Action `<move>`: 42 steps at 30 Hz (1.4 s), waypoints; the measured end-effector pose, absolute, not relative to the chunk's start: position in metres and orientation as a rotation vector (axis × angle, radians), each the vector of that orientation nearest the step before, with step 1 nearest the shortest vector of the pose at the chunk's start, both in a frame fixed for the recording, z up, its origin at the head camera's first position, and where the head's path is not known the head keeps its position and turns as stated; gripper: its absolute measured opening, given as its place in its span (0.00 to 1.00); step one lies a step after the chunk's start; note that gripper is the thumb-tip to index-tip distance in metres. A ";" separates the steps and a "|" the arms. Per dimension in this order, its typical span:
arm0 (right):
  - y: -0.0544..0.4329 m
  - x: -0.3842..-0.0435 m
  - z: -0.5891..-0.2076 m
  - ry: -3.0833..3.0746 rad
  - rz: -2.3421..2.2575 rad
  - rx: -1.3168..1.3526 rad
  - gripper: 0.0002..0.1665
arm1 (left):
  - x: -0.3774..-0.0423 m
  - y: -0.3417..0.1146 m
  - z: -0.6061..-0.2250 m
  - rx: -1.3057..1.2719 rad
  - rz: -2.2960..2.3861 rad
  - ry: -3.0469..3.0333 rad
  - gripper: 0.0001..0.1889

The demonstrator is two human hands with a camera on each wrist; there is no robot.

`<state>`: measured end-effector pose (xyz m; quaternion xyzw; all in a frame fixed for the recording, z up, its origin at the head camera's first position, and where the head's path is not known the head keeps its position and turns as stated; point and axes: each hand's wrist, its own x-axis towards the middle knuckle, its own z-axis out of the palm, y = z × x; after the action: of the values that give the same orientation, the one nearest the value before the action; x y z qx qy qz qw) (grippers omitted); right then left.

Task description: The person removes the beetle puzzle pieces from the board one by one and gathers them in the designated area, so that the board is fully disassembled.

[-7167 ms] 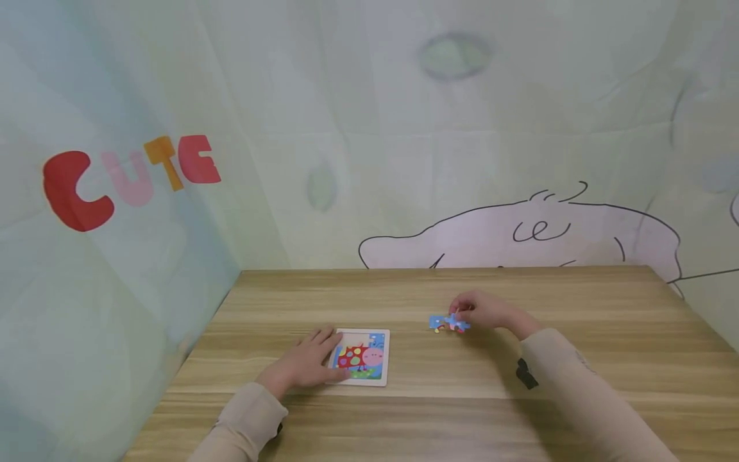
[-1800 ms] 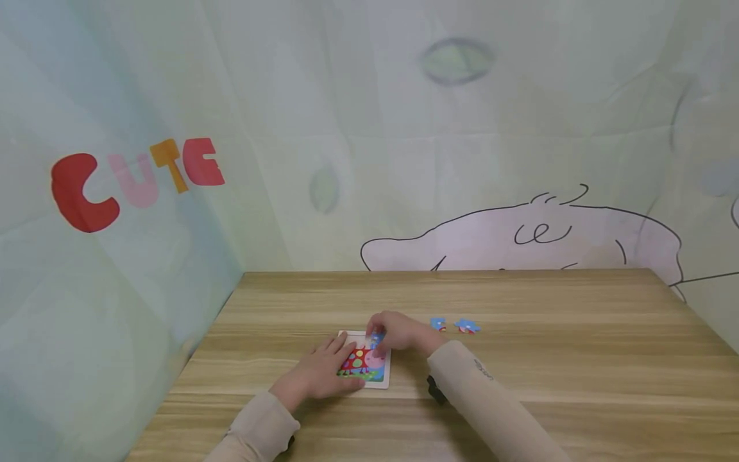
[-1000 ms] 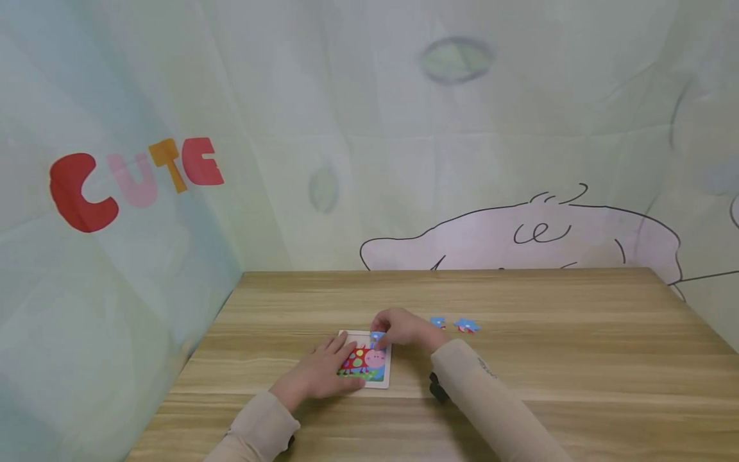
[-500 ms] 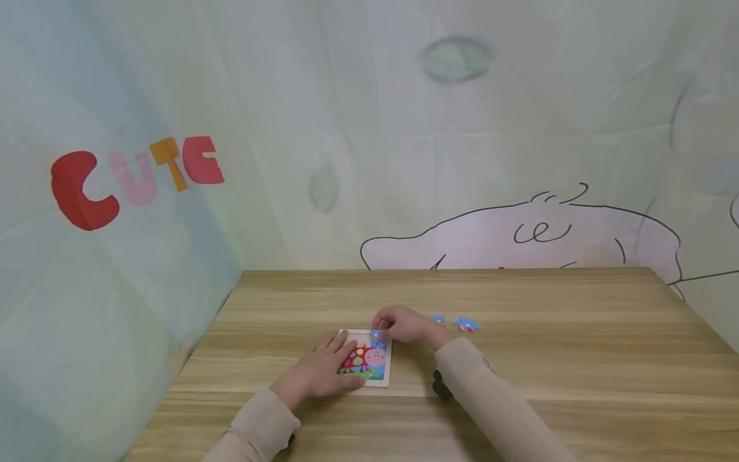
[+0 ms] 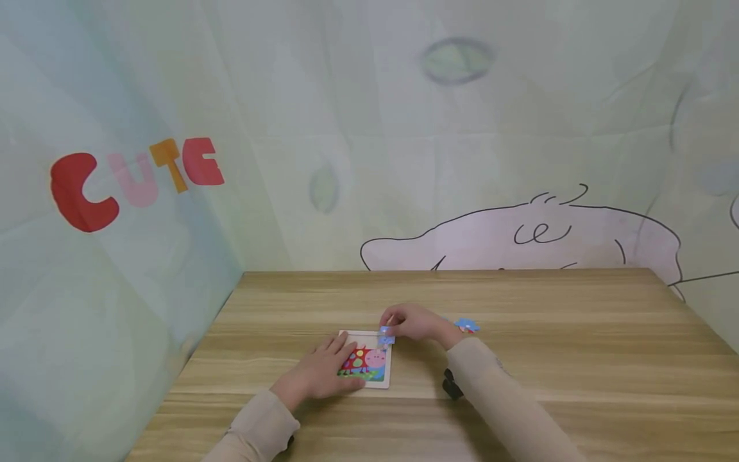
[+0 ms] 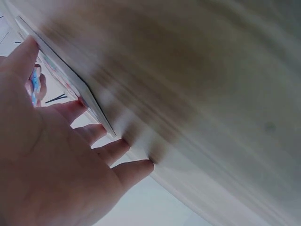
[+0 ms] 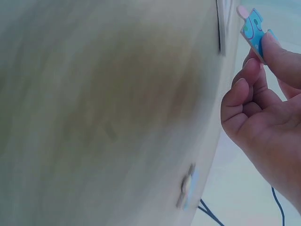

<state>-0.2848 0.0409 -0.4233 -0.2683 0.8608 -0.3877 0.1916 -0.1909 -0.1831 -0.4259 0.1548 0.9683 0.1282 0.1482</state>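
A jigsaw puzzle tray (image 5: pixel 378 386) with a white border and a red spotted, pink-faced bug picture lies on the table. My left hand (image 5: pixel 323 369) rests across its left side, fingers spread; in the left wrist view, thumb and some fingertips touch the tray edge (image 6: pixel 70 70). Between thumb and fingers my right hand (image 5: pixel 412 322) pinches a blue puzzle piece (image 5: pixel 386 335), held tilted over the tray's top right corner. The right wrist view shows this puzzle piece (image 7: pixel 254 30) raised, with a pink knob. Part of the tray's upper area shows bare, pale backing.
To the right of the tray lies a loose blue and red puzzle piece (image 5: pixel 467 325). Another beside it is mostly hidden by my right hand. The wood-grain table (image 5: pixel 548 372) ends at a printed cloth backdrop (image 5: pixel 392 160).
Earlier my right hand was at the loose pieces, then brought one to the tray's top right corner. Now it has lifted that piece and shifted slightly right. The left hand stays on the tray.
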 end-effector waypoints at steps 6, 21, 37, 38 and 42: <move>0.059 -0.284 -0.414 2.410 -1.080 -0.746 0.04 | -0.190 -0.183 -0.427 0.457 0.354 2.798 0.43; 0.125 -0.283 -0.395 2.387 -1.166 -0.760 0.08 | -0.190 -0.191 -0.426 0.483 0.488 2.801 0.43; 0.199 -0.283 -0.398 2.495 -1.114 -0.644 0.09 | -0.188 -0.208 -0.423 0.454 0.502 2.830 0.44; 0.202 -0.283 -0.399 2.505 -1.100 -0.631 0.09 | -0.187 -0.209 -0.423 0.455 0.507 2.829 0.44; 0.215 -0.284 -0.401 2.533 -1.058 -0.594 0.11 | -0.185 -0.213 -0.423 0.448 0.510 2.821 0.45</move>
<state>-0.2836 0.2149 -0.4013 -0.2084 0.8894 -0.3715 0.1658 -0.1855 -0.2127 -0.4226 0.1532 0.9653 0.1744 0.1196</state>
